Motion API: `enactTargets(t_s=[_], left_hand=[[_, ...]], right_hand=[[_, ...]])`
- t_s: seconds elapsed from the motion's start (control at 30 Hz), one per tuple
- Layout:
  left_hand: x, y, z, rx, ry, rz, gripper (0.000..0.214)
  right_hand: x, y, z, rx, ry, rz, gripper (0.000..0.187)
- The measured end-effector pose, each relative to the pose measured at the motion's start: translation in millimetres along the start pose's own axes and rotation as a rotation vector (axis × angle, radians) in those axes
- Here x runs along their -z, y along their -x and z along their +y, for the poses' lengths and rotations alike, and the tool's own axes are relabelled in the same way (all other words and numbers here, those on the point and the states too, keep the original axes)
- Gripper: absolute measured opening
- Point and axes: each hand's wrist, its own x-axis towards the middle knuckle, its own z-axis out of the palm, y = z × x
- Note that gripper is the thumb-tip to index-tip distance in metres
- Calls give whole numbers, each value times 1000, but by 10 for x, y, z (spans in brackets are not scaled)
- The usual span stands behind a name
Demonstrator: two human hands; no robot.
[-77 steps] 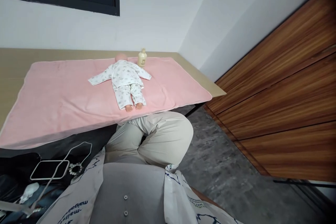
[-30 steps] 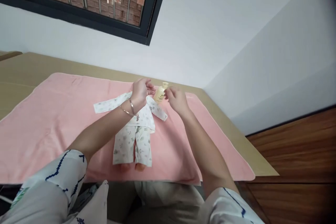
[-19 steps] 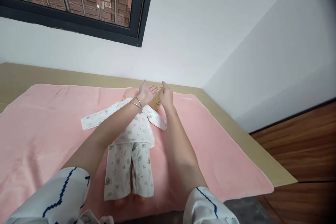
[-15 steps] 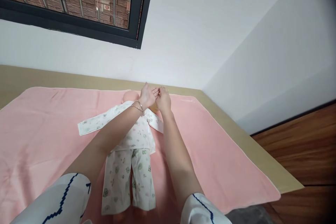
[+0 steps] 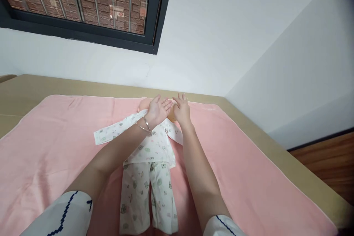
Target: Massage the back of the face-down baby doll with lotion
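Note:
My left hand [image 5: 160, 111] is held palm up with the fingers stretched out, a thin bracelet [image 5: 146, 127] at its wrist. Beside it, a small gap apart, is my right hand [image 5: 181, 110], fingers extended and nothing visible in it. Both are over the top end of a doll-like figure dressed in a white patterned long-sleeved top [image 5: 155, 147] and matching trousers [image 5: 135, 195]. A rounded pink shape [image 5: 143, 104] shows left of my left hand. Between the hands a yellow-brown rounded thing [image 5: 171, 116] is partly covered; I cannot tell what it is.
A pink blanket [image 5: 69, 125] lies under the figure on a tan surface [image 5: 116, 87]. White walls [image 5: 199, 44] rise behind and at the right. A dark-framed window [image 5: 155, 40] is at the upper left, wood panelling [image 5: 329, 162] at the right.
My hands have moved apart from touching at the fingertips, and the right hand's fingers have stretched out. The view has shifted slightly left. The clothed figure lies as before.

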Motion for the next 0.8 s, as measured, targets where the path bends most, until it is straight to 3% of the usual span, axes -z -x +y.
enactTargets(t_s=[0.13,0.27,0.43,0.53,0.67,0.8], left_hand=[[2,470,139,6,15,-121,56],[-34,847,359,-17,10,-249,58],[-91,1131,468,-129,-103,-246,62],[-82,1221,310,-255,-231,-264,63],[10,1371,-66,-549,-569,-299,60],[23,1654,-330,-626,-1040,-470,62]], right_hand=[[-91,168,-391,70,-172,-28,56],[-148,502,-883,242,-66,19,68],[-26,1040,-1428,494,-54,-64,73],[131,1231,-1599,583,-154,-102,76],[381,1227,-1589,574,-374,-134,69],[611,1121,-1466,489,-551,5,64]])
